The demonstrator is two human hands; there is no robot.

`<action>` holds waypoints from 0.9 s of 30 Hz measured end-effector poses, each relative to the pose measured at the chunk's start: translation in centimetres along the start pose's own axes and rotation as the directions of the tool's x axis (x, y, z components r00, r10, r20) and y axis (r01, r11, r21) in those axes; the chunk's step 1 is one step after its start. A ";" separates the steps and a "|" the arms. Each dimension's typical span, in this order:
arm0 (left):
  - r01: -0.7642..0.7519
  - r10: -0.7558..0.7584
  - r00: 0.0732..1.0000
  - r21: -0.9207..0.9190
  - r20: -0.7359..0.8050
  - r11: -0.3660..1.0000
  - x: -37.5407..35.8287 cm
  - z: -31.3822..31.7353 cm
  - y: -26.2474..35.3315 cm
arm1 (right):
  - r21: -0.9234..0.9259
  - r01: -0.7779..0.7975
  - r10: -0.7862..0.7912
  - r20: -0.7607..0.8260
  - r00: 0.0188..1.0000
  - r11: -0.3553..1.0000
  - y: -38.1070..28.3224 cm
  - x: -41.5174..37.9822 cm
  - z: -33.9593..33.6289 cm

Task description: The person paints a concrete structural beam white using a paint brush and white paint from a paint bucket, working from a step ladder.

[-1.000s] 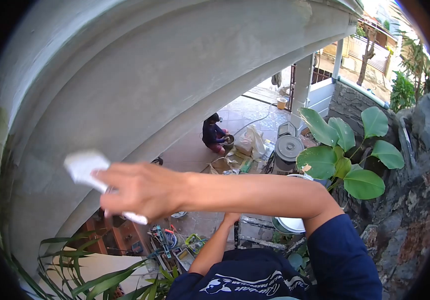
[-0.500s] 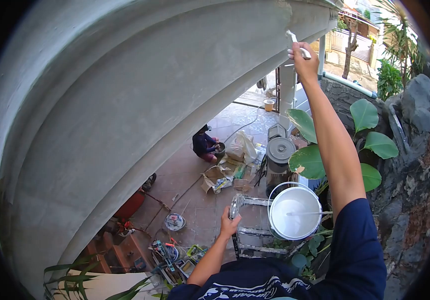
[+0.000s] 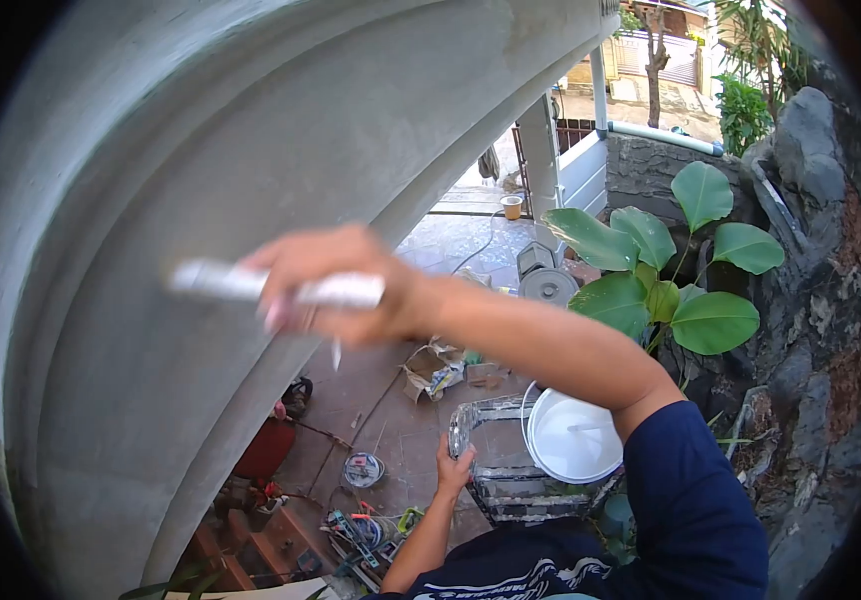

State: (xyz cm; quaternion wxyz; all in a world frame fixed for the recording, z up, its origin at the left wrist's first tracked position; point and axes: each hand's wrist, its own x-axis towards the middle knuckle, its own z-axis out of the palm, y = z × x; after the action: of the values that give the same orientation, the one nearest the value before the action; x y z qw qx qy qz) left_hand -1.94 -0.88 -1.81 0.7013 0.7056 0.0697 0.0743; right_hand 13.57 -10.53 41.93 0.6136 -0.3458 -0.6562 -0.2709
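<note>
My right hand (image 3: 336, 285) is raised in front of me and grips a white-coated paintbrush (image 3: 251, 285) held sideways, its tip close to the curved grey concrete wall (image 3: 151, 200). A drop of white paint hangs just below my fingers. My left hand (image 3: 456, 465) reaches down and holds the top of a metal ladder (image 3: 511, 480). Beside it hangs a white bucket (image 3: 576, 435) of white paint with a stick lying in it.
Far below lies a tiled yard with tools, cardboard, bags and a round metal bin (image 3: 548, 285). Large green leaves (image 3: 671, 270) and a dark rock wall (image 3: 821, 250) stand at the right. A gate and street show at the back.
My right hand has swung down and left from the high edge of the wall, bringing the brush across the curved surface. The crouching person seen earlier is now hidden behind my arm.
</note>
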 end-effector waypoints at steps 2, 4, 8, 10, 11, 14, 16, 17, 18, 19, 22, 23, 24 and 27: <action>-0.002 0.002 1.000 0.010 0.002 1.000 -0.1 -0.2 -0.4 | 0.158 -0.292 0.311 -0.117 0.943 0.943 3.1 -1.7 -7.4; -0.016 0.016 1.000 0.032 0.001 0.999 0.2 -0.3 -0.8 | 0.000 -0.366 0.352 -0.271 0.896 0.931 3.5 -2.8 -14.7; 0.020 -0.020 1.000 0.045 -0.010 0.999 0.1 -0.4 -0.8 | -0.318 -0.547 0.297 -0.581 0.758 0.774 5.8 -3.8 -26.7; 0.005 -0.004 1.000 0.030 -0.011 1.000 0.1 -0.3 -1.0 | -0.447 -0.626 0.233 -0.663 0.711 0.639 7.3 -2.8 -29.0; -0.005 0.006 1.000 0.025 -0.011 1.000 0.1 -0.2 -1.1 | -0.499 -0.661 0.191 -0.699 0.690 0.561 7.9 -2.7 -29.8; -0.021 0.023 1.000 0.063 -0.020 0.998 0.2 -0.4 -1.3 | -0.755 -0.447 -0.029 -0.523 0.852 0.479 9.4 -1.2 -23.9; -0.013 0.013 1.000 0.004 0.004 1.000 0.5 -0.4 -1.2 | -0.864 -0.195 -0.184 -0.309 0.933 0.464 7.1 0.1 -14.3; -0.001 0.002 1.000 -0.022 0.019 1.000 0.3 -0.5 -1.2 | -0.847 -0.148 -0.107 -0.234 0.966 0.510 4.8 0.3 -9.3; -0.004 0.004 1.000 -0.013 0.015 1.000 0.2 -0.4 -1.0 | -0.734 -0.176 0.008 -0.226 0.974 0.656 2.6 0.1 -4.9; -0.005 0.005 1.000 -0.006 0.007 1.000 0.0 -0.2 -0.6 | -0.704 -0.049 -0.054 -0.123 0.991 0.709 0.2 0.3 -1.7; -0.007 0.007 1.000 -0.019 0.008 1.000 0.0 0.0 0.0 | -0.275 0.069 -0.065 0.025 0.998 0.959 -3.2 0.6 3.5; 0.008 -0.008 1.000 -0.024 0.008 1.000 0.0 0.0 0.4 | -0.086 0.086 -0.081 0.056 0.995 0.993 -2.9 0.7 3.0; 0.024 -0.023 1.000 -0.029 0.006 0.999 -0.1 0.1 0.6 | 0.110 0.093 -0.103 0.083 0.991 0.990 -2.5 0.9 2.3; 0.007 -0.005 1.000 -0.072 0.020 0.997 -0.1 0.1 0.2 | 0.048 -0.024 0.022 0.060 0.998 0.999 1.1 0.2 -3.2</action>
State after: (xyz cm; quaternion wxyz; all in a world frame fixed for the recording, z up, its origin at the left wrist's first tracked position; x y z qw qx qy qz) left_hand -2.01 -0.96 -1.63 0.7273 0.6802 0.0620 0.0677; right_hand 16.40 -12.32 42.42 0.6051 -0.3463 -0.6764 -0.2374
